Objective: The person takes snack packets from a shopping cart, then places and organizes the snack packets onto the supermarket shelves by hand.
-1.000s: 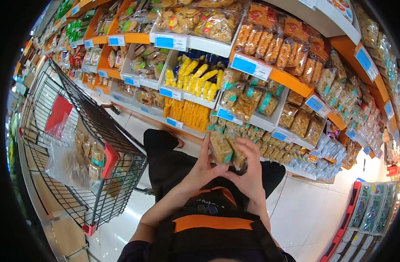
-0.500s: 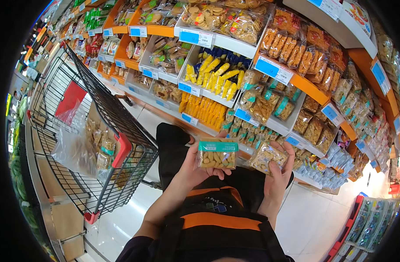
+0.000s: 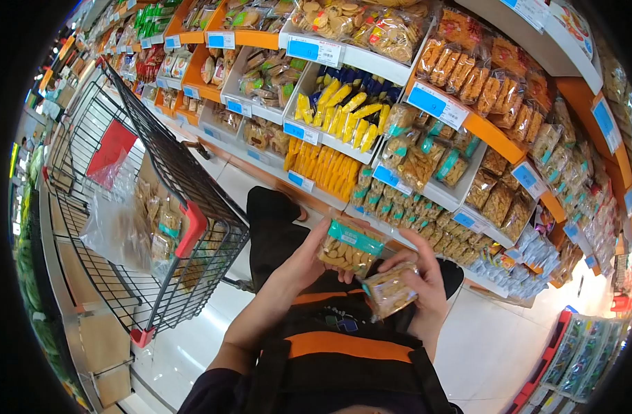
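My left hand (image 3: 307,261) is closed around a clear packet of peanut-like snacks with a teal label (image 3: 352,250), held tilted in front of my lap. In my right hand (image 3: 427,281) is a second clear snack packet (image 3: 392,292), tilted and gripped between thumb and fingers. It sits just to the lower right of the first packet, so close that I cannot tell whether they touch. Its front label, if any, is not visible to me.
A black wire shopping cart (image 3: 226,219) with bagged snacks in it (image 3: 147,224) stands at my left. Ahead, tiered shelves hold yellow packets (image 3: 343,114), teal-labelled packets (image 3: 426,162) and price tags. A red-edged rack (image 3: 547,359) stands at lower right.
The right hand has turned its packet and brought it left and down beside the other. The left packet has tilted clockwise and shifted slightly right.
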`<state>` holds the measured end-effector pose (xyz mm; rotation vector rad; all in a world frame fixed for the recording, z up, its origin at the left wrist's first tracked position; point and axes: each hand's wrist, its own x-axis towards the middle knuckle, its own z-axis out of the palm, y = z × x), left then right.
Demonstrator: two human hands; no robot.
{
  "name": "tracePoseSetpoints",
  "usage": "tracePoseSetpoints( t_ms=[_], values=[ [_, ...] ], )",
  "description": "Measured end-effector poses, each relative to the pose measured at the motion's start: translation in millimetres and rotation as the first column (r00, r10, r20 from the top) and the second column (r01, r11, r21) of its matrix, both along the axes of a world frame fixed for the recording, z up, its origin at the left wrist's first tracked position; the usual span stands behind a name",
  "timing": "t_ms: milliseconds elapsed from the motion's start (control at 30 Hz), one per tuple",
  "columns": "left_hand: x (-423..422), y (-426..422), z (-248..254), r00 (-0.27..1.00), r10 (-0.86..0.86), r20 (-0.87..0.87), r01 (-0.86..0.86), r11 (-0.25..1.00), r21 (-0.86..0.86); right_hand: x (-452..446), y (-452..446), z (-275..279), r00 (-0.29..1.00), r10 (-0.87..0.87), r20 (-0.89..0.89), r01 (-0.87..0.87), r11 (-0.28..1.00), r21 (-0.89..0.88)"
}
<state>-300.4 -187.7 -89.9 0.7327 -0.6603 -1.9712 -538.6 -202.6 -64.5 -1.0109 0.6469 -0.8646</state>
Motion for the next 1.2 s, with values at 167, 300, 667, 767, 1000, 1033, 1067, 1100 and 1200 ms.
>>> tracePoseSetpoints(
  t_ms=[167,300,667,767,1000,1033,1067,1100,1200],
  values=[
    [0.8,-1.9,7.0,0.995,0.018,0.094,-0.018,1.000,0.003,5.2,-2.2,-9.2,0.997,0.075,-0.019,-0.076,0.995,-0.068],
    [1.8,-3.1,2.5,0.990,-0.012,0.139,0.012,1.000,0.003,4.5,0.2,-6.9,0.997,0.069,-0.036,-0.071,0.996,-0.049],
    [-1.2,-1.1,-10.6,0.997,0.071,-0.009,-0.071,0.997,0.004,5.3,3.5,0.1,0.971,-0.236,0.043,0.233,0.970,0.065],
    [-3.6,2.0,-19.4,0.983,0.167,-0.071,-0.155,0.976,0.151,6.9,-2.6,-5.3,0.935,-0.346,0.082,0.349,0.937,-0.018],
    [-20.0,9.4,-15.0,0.971,-0.033,-0.236,0.096,0.960,0.261,13.6,1.6,-2.3,0.878,-0.467,0.103,0.478,0.868,-0.137],
    [-25.0,10.2,-11.5,0.980,-0.061,-0.191,0.110,0.960,0.258,13.2,1.3,-5.7,0.882,-0.464,0.075,0.469,0.854,-0.224],
    [-28.4,11.4,-11.9,0.966,-0.068,-0.250,0.131,0.960,0.248,13.5,1.1,-9.1,0.886,-0.461,0.047,0.452,0.837,-0.308],
    [-31.0,13.5,-13.3,0.949,-0.072,-0.308,0.150,0.959,0.239,13.7,0.3,-12.1,0.890,-0.455,-0.011,0.407,0.806,-0.429],
    [-35.7,17.1,-11.1,0.954,-0.059,-0.293,0.147,0.946,0.289,12.2,-2.8,-15.0,0.860,-0.469,-0.199,0.217,0.692,-0.689]
  ],
)
